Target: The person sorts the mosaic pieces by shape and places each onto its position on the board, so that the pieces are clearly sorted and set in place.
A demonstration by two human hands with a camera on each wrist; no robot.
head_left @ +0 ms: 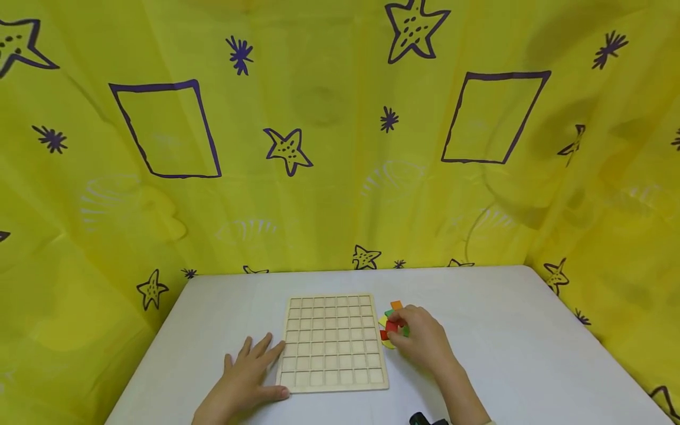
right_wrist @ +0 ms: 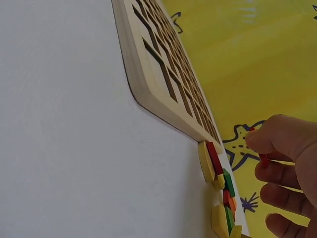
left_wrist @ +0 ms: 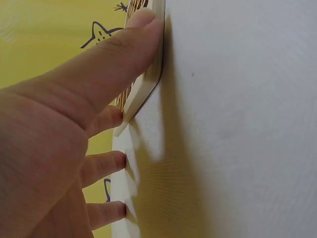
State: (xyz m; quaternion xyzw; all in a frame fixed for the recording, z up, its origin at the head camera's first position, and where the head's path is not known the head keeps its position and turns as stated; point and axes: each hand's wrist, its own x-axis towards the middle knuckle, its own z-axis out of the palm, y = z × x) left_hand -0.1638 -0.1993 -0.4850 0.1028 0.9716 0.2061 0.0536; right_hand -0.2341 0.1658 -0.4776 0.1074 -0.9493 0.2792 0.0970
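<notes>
A square wooden grid board [head_left: 333,389] lies flat, its recessed squares bare. My left hand [head_left: 247,378] is spread at its lower left corner; the thumb [left_wrist: 124,52] rests on the board's edge and the other fingers reach along the left side and the white table. My right hand [head_left: 425,339] is just right of the board, over a small pile of coloured pieces. Between its thumb and forefinger it pinches a flat red piece [right_wrist: 263,159], raised above the pile. Among the pieces below are a yellow piece [right_wrist: 206,162], a red piece [right_wrist: 215,157] and a green piece [right_wrist: 228,182].
An orange piece [head_left: 396,305] lies at the far end of the pile. The white table [head_left: 531,354] extends on both sides of the board. A black object [head_left: 419,419] shows at the front edge. Yellow patterned cloth [head_left: 329,224] hangs behind and at the sides.
</notes>
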